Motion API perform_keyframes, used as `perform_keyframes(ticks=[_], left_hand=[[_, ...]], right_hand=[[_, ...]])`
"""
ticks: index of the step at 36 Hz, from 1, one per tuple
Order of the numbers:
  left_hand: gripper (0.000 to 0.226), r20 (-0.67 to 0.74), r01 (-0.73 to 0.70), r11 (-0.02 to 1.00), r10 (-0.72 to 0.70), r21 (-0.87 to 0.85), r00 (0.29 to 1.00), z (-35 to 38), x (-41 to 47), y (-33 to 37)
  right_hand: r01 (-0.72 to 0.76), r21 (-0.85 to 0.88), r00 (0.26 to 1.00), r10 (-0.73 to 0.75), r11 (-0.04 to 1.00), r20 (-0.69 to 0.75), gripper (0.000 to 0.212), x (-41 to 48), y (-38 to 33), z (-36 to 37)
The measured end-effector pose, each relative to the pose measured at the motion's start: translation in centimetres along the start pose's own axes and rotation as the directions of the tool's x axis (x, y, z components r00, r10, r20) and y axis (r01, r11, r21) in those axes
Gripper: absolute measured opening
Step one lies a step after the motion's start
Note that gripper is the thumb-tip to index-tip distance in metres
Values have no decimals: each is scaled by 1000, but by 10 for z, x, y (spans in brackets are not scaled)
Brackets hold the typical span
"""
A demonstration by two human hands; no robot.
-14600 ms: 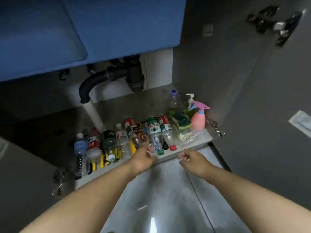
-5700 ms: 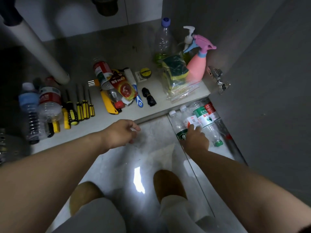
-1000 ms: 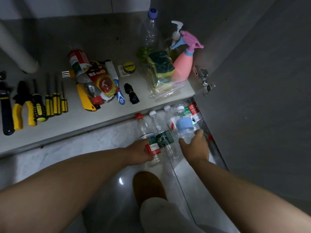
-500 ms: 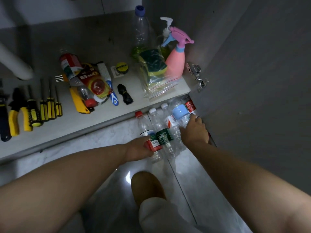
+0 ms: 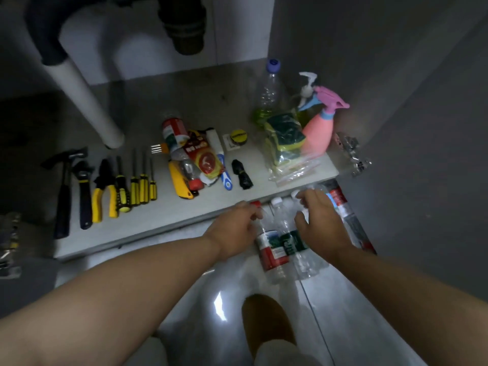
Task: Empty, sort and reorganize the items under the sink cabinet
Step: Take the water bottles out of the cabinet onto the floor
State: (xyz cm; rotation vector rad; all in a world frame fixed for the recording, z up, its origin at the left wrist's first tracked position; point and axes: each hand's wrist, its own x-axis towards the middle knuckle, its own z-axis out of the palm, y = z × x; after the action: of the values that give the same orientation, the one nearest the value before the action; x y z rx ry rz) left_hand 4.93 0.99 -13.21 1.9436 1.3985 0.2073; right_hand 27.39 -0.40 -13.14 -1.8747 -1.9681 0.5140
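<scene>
Several plastic water bottles lie side by side on the glossy floor just in front of the cabinet's base shelf (image 5: 148, 215). Among them are a red-label bottle (image 5: 270, 253), a green-label bottle (image 5: 290, 240) and another red-label bottle (image 5: 343, 207) by the door. My left hand (image 5: 232, 231) sits at the left of the row, with loosely curled fingers touching the red-label bottle's neck. My right hand (image 5: 319, 223) hovers over the row's right half with relaxed, spread fingers and holds nothing. It hides a blue-capped bottle.
On the shelf lie a hammer (image 5: 66, 186), wrench (image 5: 84, 194), pliers (image 5: 103, 191), screwdrivers (image 5: 137, 186), a lying bottle (image 5: 175, 136), bagged sponges (image 5: 285, 136), a pink sprayer (image 5: 317, 130) and a tall bottle (image 5: 269, 91). A white drainpipe (image 5: 87, 101) stands at the left. The open door (image 5: 422, 154) bounds the right.
My left hand has let go of the red-label bottle's body and slid up to its neck. My right hand has released the blue-capped bottle and opened above the row.
</scene>
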Motion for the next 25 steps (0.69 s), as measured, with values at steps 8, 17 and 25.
perform_keyframes(ticks=[8, 17, 25], left_hand=[[19, -473, 147, 988, -153, -49, 868, -56, -3, -44], [60, -377, 381, 867, -486, -322, 788, -91, 17, -95], [93, -337, 448, 837, -540, -315, 772, -92, 34, -88]], right_hand=[[195, 61, 956, -204, 979, 213, 32, 50, -62, 14], [158, 24, 936, -158, 987, 313, 53, 116, -125, 63], [-79, 12, 980, 76, 997, 183, 71, 139, -159, 95]])
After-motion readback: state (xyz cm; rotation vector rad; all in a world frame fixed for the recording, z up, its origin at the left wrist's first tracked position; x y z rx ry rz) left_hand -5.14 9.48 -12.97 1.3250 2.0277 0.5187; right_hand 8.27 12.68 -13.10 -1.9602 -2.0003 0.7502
